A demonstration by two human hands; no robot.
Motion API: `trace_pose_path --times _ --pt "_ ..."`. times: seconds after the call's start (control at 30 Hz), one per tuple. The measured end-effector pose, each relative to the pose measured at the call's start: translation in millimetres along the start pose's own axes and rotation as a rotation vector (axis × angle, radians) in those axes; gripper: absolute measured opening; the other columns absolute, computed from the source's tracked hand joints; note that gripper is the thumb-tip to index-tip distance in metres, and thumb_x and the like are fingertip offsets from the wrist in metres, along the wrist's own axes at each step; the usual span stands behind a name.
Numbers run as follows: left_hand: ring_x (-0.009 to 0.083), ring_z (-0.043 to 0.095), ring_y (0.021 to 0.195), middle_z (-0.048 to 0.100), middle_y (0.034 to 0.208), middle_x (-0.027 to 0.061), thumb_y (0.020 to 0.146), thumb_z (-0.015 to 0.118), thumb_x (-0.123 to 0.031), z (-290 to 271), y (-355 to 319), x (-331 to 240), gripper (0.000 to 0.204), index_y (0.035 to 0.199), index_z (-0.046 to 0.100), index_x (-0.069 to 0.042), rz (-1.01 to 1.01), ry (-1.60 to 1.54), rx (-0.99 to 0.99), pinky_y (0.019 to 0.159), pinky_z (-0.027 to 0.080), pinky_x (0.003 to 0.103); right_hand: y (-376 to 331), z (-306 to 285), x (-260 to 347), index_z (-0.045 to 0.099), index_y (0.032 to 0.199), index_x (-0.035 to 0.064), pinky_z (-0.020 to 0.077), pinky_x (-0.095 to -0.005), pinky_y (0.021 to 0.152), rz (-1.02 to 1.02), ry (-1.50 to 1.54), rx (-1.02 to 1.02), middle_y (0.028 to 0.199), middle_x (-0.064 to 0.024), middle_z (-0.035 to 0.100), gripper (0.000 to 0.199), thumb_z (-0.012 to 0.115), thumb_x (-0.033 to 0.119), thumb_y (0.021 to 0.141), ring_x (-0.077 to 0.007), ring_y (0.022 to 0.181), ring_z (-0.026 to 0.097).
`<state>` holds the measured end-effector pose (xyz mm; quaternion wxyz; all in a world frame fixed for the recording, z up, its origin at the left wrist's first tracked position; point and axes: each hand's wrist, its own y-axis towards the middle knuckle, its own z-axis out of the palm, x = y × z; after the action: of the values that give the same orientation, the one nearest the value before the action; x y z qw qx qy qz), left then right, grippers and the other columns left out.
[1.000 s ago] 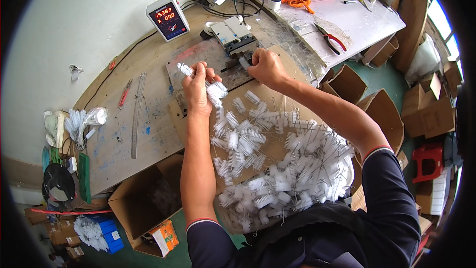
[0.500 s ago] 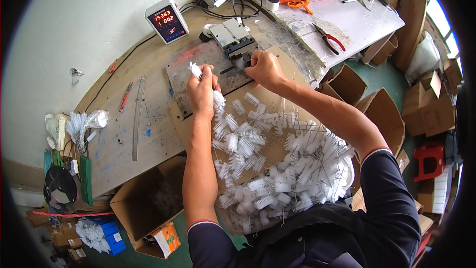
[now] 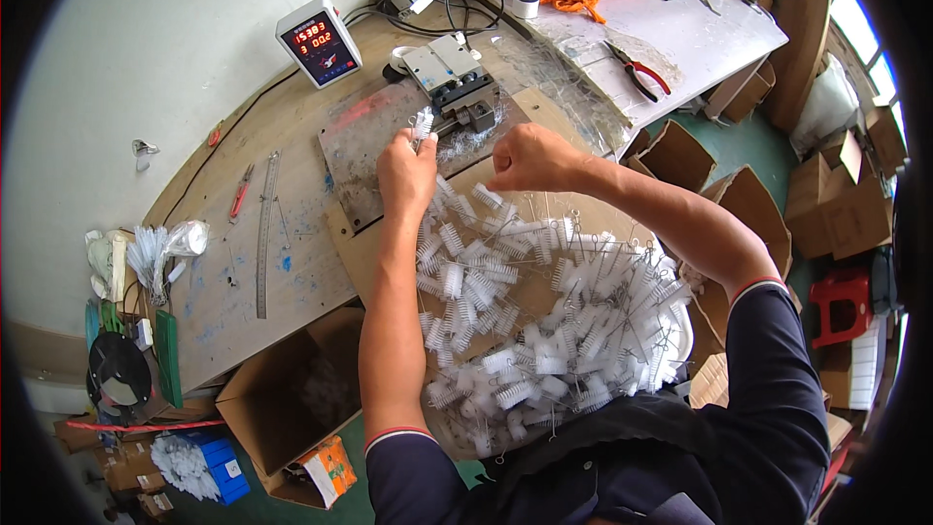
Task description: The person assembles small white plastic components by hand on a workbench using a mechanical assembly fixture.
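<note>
My left hand [image 3: 406, 173] pinches a small white wire brush [image 3: 423, 123] and holds it up against the grey metal fixture [image 3: 457, 87] at the back of the wooden bench. My right hand [image 3: 530, 157] hovers just right of it, fingers curled, and I cannot tell whether it holds anything. Below both hands a big heap of white wire brushes [image 3: 544, 321] spreads over a board in front of me. A scratched metal plate [image 3: 355, 170] lies left of my left hand.
A digital counter box [image 3: 319, 42] stands behind the plate, with cables beside it. A steel ruler [image 3: 264, 233] and a red-handled tool [image 3: 239, 199] lie on the bench. Red pliers [image 3: 637, 76] rest on the white table. Open cardboard boxes [image 3: 292, 408] sit below the bench and at right.
My left hand has moved up and right from the brush heap toward the metal fixture, carrying a brush. My right hand has shifted right and slightly away from the fixture.
</note>
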<state>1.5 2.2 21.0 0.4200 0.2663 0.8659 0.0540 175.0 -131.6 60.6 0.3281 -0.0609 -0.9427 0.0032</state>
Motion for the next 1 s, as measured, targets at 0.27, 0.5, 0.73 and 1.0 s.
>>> trace_pose_path --times 0.27,0.5,0.73,1.0 --pt "0.0447 0.069 0.093 0.071 0.096 0.0288 0.09 0.07 -0.024 12 3 4 0.033 0.107 0.069 0.004 -0.018 0.056 -0.035 0.084 0.053 0.048 -8 2 8 0.075 0.079 0.0053 0.0537 -0.042 0.071 -0.093 -0.122 0.243 0.073 -0.0129 0.071 0.03 0.079 0.034 0.07 -0.0281 0.073 0.07" --pt "0.0247 0.065 0.068 0.068 0.078 0.013 0.098 0.065 -0.022 8 3 15 0.021 0.1 0.064 -0.001 -0.115 -0.388 -0.048 0.065 0.051 0.036 -5 19 -5 0.074 0.083 0.0048 0.0538 -0.0404 0.068 -0.069 -0.091 0.083 0.076 -0.0126 0.071 0.026 0.075 0.03 0.075 -0.0256 0.071 0.07" --pt "0.0056 0.05 0.056 0.068 0.081 0.0018 0.104 0.059 -0.019 -7 -5 9 0.015 0.1 0.062 -0.005 -0.035 -0.653 -0.07 0.052 0.042 0.024 1 1 0 0.069 0.078 -0.0001 0.0501 -0.0277 0.049 0.122 0.648 -0.307 0.07 -0.0064 0.069 0.021 0.07 0.018 0.089 -0.0103 0.056 0.063" --pt "0.0069 0.051 0.055 0.073 0.089 0.0091 0.103 0.061 -0.021 -7 -12 -7 0.016 0.102 0.06 -0.005 -0.158 -1.078 0.104 0.05 0.041 0.022 15 9 -3 0.07 0.077 0.0004 0.0512 -0.0323 0.049 0.226 0.465 -0.071 0.064 -0.0083 0.068 0.019 0.073 0.018 0.082 -0.0147 0.054 0.064"
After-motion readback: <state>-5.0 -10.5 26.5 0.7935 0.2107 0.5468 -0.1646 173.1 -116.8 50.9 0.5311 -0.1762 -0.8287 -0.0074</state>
